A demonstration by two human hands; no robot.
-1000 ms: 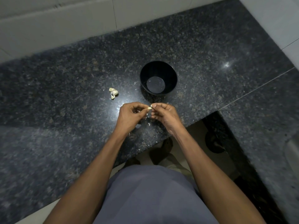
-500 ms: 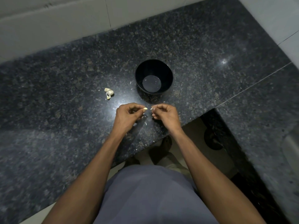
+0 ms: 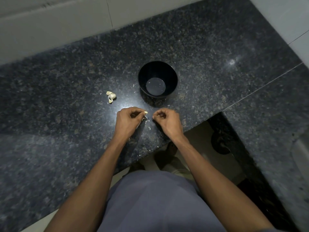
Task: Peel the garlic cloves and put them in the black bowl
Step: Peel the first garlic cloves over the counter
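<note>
The left hand pinched a garlic clove at its fingertips, the clove's tip poking right toward the right hand, whose fingers were curled, though whether they held a scrap of skin was unclear. The black bowl stood just beyond both hands, slightly right; the left hand already had the clove. Unpeeled garlic cloves lay far-left on the counter.

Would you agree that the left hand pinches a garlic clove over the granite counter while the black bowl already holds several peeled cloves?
Not quite. In the head view the black bowl holds no cloves; only its bare bottom shows. The rest stands: the left hand pinches a garlic clove over the granite counter.
</note>
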